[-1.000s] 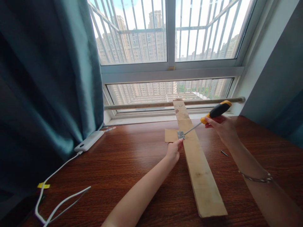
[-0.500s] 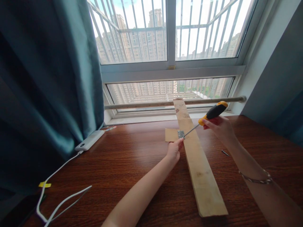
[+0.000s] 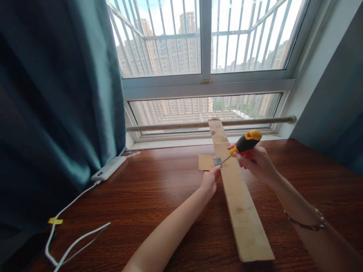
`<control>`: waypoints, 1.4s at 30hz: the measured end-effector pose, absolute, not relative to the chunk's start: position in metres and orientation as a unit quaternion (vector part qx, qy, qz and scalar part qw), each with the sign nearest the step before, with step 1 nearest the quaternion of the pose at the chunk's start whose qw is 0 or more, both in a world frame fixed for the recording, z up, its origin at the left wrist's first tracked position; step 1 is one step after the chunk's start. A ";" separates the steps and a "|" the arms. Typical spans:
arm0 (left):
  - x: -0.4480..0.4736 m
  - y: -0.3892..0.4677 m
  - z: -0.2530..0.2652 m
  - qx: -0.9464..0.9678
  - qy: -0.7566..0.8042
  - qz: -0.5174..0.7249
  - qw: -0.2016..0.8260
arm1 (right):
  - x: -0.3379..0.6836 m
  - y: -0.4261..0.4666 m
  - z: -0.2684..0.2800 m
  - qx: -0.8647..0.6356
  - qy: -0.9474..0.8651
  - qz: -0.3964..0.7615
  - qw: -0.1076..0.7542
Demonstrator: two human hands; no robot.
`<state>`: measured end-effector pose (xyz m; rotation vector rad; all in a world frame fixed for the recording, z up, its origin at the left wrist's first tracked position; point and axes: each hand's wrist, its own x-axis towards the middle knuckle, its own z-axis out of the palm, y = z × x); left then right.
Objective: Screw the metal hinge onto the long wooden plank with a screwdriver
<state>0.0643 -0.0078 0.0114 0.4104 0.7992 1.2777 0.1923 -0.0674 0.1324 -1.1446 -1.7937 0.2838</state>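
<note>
A long pale wooden board point(image 3: 241, 207) lies lengthwise on the table, its far end near the window rail. A small metal hinge point(image 3: 217, 161) bridges the board's left edge and a short flat wooden piece point(image 3: 206, 162). My left hand point(image 3: 209, 181) is closed, its fingertips at the near edge of the hinge. In my right hand point(image 3: 256, 160) is a screwdriver point(image 3: 246, 143) with a black and yellow handle, wrapped by the fingers. Its shaft slants down left to the hinge's right leaf. Whether the tip sits in a screw is too small to tell.
The brown wooden table point(image 3: 136, 192) meets a window with a horizontal rail point(image 3: 255, 121). To the left lie a white power bank point(image 3: 109, 169), a white cable point(image 3: 75, 204) and a yellow tag point(image 3: 55, 220), beside a dark blue curtain point(image 3: 85, 94).
My right hand and the screwdriver's handle have shifted left and slightly down, closer to the hinge. The screw or nail seen right of the board no longer shows. My left hand stays at the hinge.
</note>
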 end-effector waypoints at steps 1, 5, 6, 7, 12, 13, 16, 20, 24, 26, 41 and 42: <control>0.065 -0.008 0.012 0.182 0.361 0.576 0.711 | 0.192 -0.065 0.134 -0.478 -0.731 0.108 0.475; 0.065 -0.007 0.011 0.181 0.355 0.579 0.712 | 0.190 -0.055 0.140 -0.535 -0.714 0.014 0.451; 0.065 -0.007 0.010 0.184 0.352 0.580 0.711 | 0.189 -0.053 0.140 -0.550 -0.704 -0.008 0.449; 0.064 -0.007 0.009 0.188 0.349 0.581 0.711 | 0.187 -0.051 0.139 -0.562 -0.693 -0.023 0.451; 0.063 -0.005 0.006 0.188 0.352 0.571 0.717 | 0.181 -0.045 0.133 -0.538 -0.635 0.059 0.551; 0.063 -0.006 0.006 0.186 0.355 0.569 0.718 | 0.182 -0.044 0.133 -0.529 -0.624 0.102 0.566; 0.063 -0.007 0.009 0.182 0.355 0.569 0.719 | 0.192 -0.045 0.137 -0.490 -0.608 0.255 0.571; 0.064 -0.009 0.013 0.188 0.340 0.574 0.721 | 0.207 -0.051 0.147 -0.425 -0.605 0.412 0.532; 0.064 -0.008 0.011 0.192 0.343 0.570 0.722 | 0.207 -0.053 0.149 -0.461 -0.601 0.383 0.530; 0.064 -0.007 0.009 0.186 0.343 0.568 0.724 | 0.201 -0.052 0.146 -0.506 -0.614 0.286 0.534; 0.063 -0.007 0.009 0.185 0.329 0.566 0.732 | 0.206 -0.048 0.144 -0.443 -0.573 0.403 0.559; 0.063 -0.007 0.009 0.186 0.327 0.566 0.734 | 0.210 -0.049 0.145 -0.442 -0.573 0.416 0.551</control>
